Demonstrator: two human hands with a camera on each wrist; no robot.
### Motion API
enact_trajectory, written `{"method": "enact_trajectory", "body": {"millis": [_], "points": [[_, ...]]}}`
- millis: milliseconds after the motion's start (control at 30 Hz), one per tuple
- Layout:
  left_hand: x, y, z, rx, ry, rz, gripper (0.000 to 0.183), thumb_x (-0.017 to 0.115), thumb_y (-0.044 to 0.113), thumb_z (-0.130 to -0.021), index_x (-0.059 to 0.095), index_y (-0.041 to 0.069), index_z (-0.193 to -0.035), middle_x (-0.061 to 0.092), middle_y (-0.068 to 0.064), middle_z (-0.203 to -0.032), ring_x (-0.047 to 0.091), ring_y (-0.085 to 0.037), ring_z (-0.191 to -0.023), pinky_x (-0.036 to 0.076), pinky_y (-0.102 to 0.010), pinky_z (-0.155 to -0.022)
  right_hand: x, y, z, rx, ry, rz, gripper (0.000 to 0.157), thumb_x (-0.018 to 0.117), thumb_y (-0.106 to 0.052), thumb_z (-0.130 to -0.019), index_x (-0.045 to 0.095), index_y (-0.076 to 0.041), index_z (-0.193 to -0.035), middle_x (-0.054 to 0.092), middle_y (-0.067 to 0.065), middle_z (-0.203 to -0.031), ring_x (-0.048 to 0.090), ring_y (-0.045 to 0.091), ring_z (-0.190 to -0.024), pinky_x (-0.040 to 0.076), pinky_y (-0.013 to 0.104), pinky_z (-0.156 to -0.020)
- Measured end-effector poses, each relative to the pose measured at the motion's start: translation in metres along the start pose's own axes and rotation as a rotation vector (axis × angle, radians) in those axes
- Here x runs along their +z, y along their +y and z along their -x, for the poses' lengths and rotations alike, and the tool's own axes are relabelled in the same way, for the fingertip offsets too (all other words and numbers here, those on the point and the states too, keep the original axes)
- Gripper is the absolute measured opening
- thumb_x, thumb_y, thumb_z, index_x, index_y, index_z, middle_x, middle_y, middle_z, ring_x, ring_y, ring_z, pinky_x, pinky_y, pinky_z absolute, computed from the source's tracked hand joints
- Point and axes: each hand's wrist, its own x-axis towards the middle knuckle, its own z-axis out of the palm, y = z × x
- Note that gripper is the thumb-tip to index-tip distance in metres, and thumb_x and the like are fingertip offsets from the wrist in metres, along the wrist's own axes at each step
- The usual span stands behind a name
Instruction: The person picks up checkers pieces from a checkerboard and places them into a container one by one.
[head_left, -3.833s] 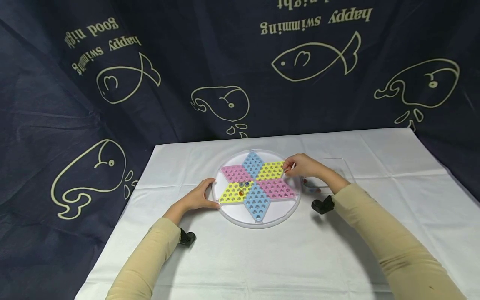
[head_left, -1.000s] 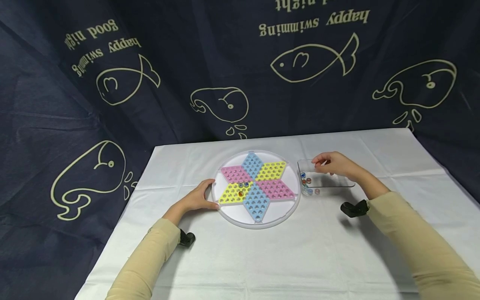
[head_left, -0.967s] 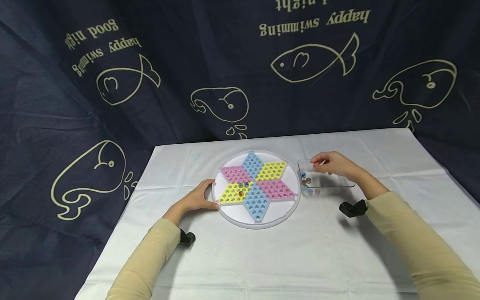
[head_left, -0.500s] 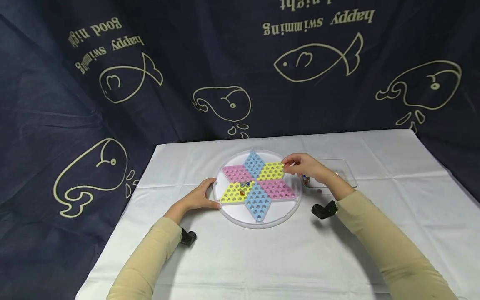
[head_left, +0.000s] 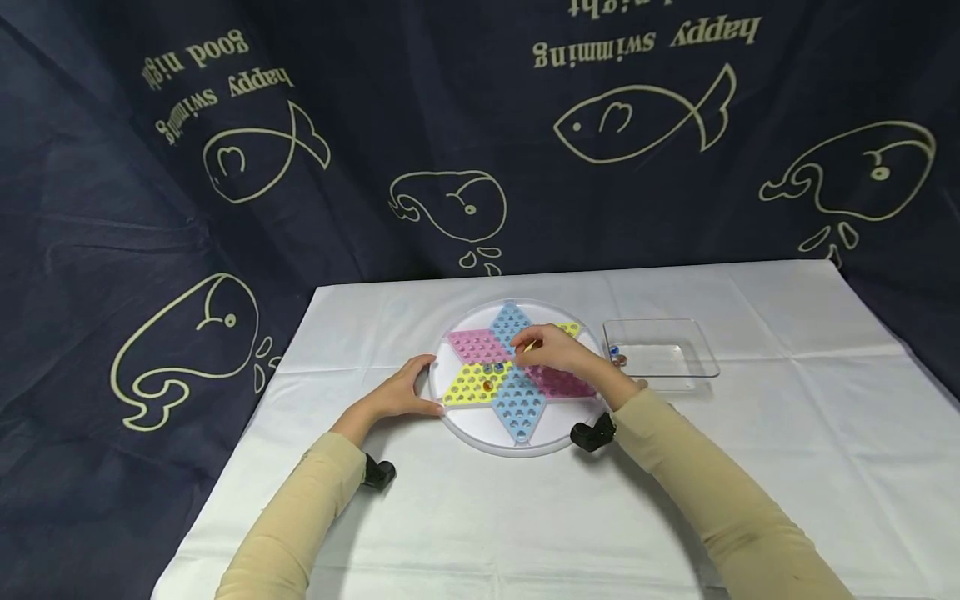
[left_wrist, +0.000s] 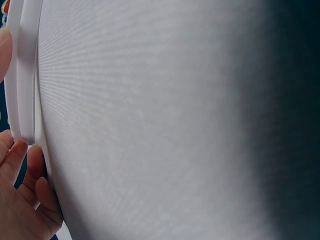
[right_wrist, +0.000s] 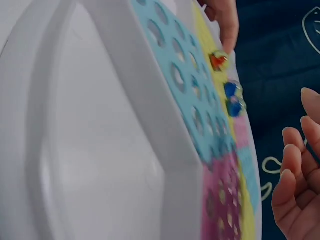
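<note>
A round white Chinese checkers board (head_left: 465,417) has a star of blue, pink and yellow perforated points. Three glass marbles sit in its near-left yellow point, among them an orange marble (head_left: 488,386) and a blue marble (head_left: 499,367). My left hand (head_left: 397,392) rests against the board's left rim, thumb and fingers spread apart along it. Above the star's centre, my right hand (head_left: 553,348) pinches a small, mostly hidden marble at its fingertips. In the right wrist view the fingers (right_wrist: 287,195) are bent and the pinch is out of sight.
A clear plastic box (head_left: 697,350) stands right of the board, with a few marbles (head_left: 618,360) at its left end. White cloth (head_left: 450,525) covers the table. A dark printed curtain (head_left: 420,83) hangs behind it.
My right hand has moved left from the clear box, past the board's far-right yellow point, to above the star's centre. The left hand stays at the rim.
</note>
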Motion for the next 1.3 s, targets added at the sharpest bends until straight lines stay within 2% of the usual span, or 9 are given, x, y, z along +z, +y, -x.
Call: {"method": "enact_trajectory", "body": {"millis": [333,500,667,867,1033,1300], "points": [[0.000,0.002,0.000,0.006,0.005,0.011,0.098,0.080,0.034,-0.068,0.023,0.005,-0.143,0.020,-0.018,-0.148,0.018,-0.034,-0.137,0.018,-0.047,-0.111,0.022,0.006,-0.018,0.049,-0.025,0.091,0.034,0.069,-0.008,-0.078,0.061,0.002,-0.109,0.062,0.009,-0.093,0.052,0.014,-0.079,0.045,0.022,-0.068],[0.000,0.001,-0.001,0.013,0.007,0.009,0.098,0.080,0.034,-0.068,0.023,0.005,-0.142,0.021,-0.018,-0.148,0.019,-0.034,-0.137,0.019,-0.047,-0.111,0.027,0.009,-0.024,0.088,-0.011,0.165,0.030,0.071,-0.007,-0.076,0.064,-0.002,-0.104,0.062,0.007,-0.092,0.052,0.015,-0.083,0.045,0.024,-0.075],[0.000,0.000,-0.002,0.014,0.008,0.007,0.098,0.080,0.033,-0.068,0.023,0.005,-0.142,0.021,-0.018,-0.148,0.018,-0.033,-0.137,0.018,-0.046,-0.112,0.031,0.008,-0.028,0.127,-0.012,0.222,0.025,0.071,-0.008,-0.076,0.066,-0.004,-0.100,0.061,0.004,-0.088,0.052,0.015,-0.082,0.046,0.025,-0.075],[0.000,0.000,-0.002,0.017,0.007,0.009,0.098,0.080,0.033,-0.068,0.023,0.004,-0.142,0.020,-0.018,-0.148,0.018,-0.033,-0.137,0.018,-0.046,-0.112,0.035,0.007,-0.030,0.138,-0.014,0.224,0.023,0.072,-0.006,-0.074,0.066,-0.002,-0.096,0.058,0.002,-0.080,0.049,0.012,-0.075,0.045,0.021,-0.069],[0.001,-0.001,-0.003,0.018,0.005,0.011,0.098,0.080,0.034,-0.068,0.023,0.005,-0.142,0.020,-0.017,-0.148,0.018,-0.033,-0.138,0.018,-0.046,-0.112,0.037,0.007,-0.030,0.115,-0.004,0.226,0.018,0.072,-0.005,-0.074,0.066,-0.002,-0.091,0.056,0.001,-0.076,0.047,0.011,-0.071,0.043,0.019,-0.065],[0.000,-0.001,-0.002,0.015,0.006,0.014,0.098,0.080,0.034,-0.068,0.023,0.004,-0.142,0.020,-0.017,-0.148,0.018,-0.033,-0.138,0.018,-0.046,-0.112,0.034,0.008,-0.027,0.089,-0.022,0.215,0.017,0.071,-0.006,-0.075,0.066,-0.002,-0.091,0.056,0.001,-0.076,0.048,0.011,-0.071,0.043,0.019,-0.064]]}}
